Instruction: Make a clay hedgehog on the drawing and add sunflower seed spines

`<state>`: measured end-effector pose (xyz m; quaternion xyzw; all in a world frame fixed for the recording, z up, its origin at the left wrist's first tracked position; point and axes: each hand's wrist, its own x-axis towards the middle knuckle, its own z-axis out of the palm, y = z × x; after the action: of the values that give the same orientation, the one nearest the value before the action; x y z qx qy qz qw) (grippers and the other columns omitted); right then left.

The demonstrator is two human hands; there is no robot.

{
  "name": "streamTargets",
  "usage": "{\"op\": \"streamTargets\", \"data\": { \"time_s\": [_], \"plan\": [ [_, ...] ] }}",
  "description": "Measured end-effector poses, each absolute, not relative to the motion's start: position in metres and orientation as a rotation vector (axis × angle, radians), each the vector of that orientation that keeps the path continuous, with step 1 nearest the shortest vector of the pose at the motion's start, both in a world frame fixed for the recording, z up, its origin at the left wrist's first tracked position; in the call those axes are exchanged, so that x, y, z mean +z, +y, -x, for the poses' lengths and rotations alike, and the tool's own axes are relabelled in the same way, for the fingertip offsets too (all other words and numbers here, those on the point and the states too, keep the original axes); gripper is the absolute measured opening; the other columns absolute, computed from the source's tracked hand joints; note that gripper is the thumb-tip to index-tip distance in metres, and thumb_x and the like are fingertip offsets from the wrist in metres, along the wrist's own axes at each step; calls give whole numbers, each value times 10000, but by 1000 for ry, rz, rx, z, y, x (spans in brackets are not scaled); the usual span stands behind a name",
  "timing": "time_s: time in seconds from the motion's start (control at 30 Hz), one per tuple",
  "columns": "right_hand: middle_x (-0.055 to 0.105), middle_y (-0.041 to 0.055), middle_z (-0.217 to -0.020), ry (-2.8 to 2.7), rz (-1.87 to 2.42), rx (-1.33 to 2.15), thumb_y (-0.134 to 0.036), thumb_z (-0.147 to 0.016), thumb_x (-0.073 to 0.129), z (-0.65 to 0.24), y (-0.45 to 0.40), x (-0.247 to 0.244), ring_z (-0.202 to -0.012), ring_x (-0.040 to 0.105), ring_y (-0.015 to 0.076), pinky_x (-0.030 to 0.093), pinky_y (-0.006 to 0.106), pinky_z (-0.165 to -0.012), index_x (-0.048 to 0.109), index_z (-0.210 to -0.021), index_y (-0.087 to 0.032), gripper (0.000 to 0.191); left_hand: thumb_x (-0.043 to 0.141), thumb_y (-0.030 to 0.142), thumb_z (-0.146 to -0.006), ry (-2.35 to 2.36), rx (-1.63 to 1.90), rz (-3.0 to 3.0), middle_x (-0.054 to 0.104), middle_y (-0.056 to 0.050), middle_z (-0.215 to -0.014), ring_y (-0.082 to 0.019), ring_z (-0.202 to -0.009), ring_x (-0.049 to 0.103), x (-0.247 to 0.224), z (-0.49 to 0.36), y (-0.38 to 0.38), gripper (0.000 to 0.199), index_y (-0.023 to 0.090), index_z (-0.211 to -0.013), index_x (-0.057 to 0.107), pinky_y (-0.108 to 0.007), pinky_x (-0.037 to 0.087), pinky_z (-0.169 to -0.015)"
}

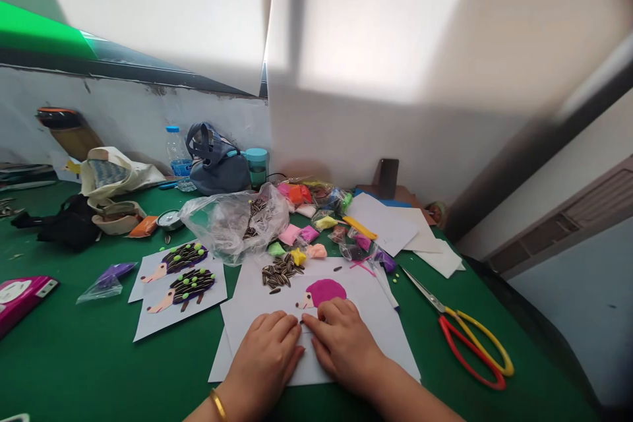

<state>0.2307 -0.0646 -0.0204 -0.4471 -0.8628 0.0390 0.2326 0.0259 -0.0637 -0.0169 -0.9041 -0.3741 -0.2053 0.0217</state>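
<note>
White paper (247,280) lies before me, bearing a magenta clay hedgehog body (327,291) with a peach face (306,301), dark eye and nose. My left hand (267,356) rests on the paper below it, fingers bent and close together; a gold bangle is on the wrist. My right hand (343,343) is just under the magenta body, its index finger and thumb pressed together at a small dark piece (302,322) between the two hands. Whether my left fingers hold anything is hidden. A pile of striped sunflower seeds (281,271) lies on the paper above my hands.
Two finished-looking hedgehog pictures (180,297) lie left. Red-yellow scissors (457,326) lie right. Behind are a plastic bag of seeds (232,224), colored clay packets (316,250), papers (386,224), a phone (388,178), a bottle (178,158) and a blue bag (220,168).
</note>
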Motion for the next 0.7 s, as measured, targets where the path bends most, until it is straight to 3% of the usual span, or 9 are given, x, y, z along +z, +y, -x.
{"op": "streamTargets", "data": {
  "time_s": [0.17, 0.37, 0.57, 0.7],
  "plan": [
    [594, 46, -912, -2385, 1224, 70, -183, -838, 615, -234, -66, -21, -846, 504, 218, 370, 378, -774, 670, -1089, -269, 271, 559, 160, -883, -1199, -662, 2815, 687, -67, -960, -256, -893, 626, -18, -27, -62, 122, 188, -957, 652, -428, 504, -794],
    [596, 53, -944, -2369, 1257, 66, -208, -790, 663, -231, -64, -20, -877, 501, 235, 359, 379, -771, 630, -1196, -268, 412, 496, 140, -898, -1214, -773, 2802, 677, -60, -892, -232, -856, 628, -17, -27, -62, 168, 201, -909, 653, -402, 508, -786],
    [573, 36, -876, -2360, 1235, 80, -183, -812, 628, -233, -64, -19, -833, 490, 211, 341, 363, -743, 687, -1053, -283, 268, 507, 140, -895, -1220, -760, 2813, 680, -58, -902, -236, -857, 623, -19, -27, -61, 158, 204, -908, 651, -407, 502, -778],
    [578, 45, -895, -2357, 1246, 63, -201, -798, 644, -233, -64, -20, -848, 487, 222, 338, 365, -742, 663, -1118, -272, 328, 501, 132, -901, -1239, -718, 2817, 674, -60, -890, -239, -846, 615, -20, -27, -61, 158, 194, -888, 645, -419, 497, -773]
  ]
}}
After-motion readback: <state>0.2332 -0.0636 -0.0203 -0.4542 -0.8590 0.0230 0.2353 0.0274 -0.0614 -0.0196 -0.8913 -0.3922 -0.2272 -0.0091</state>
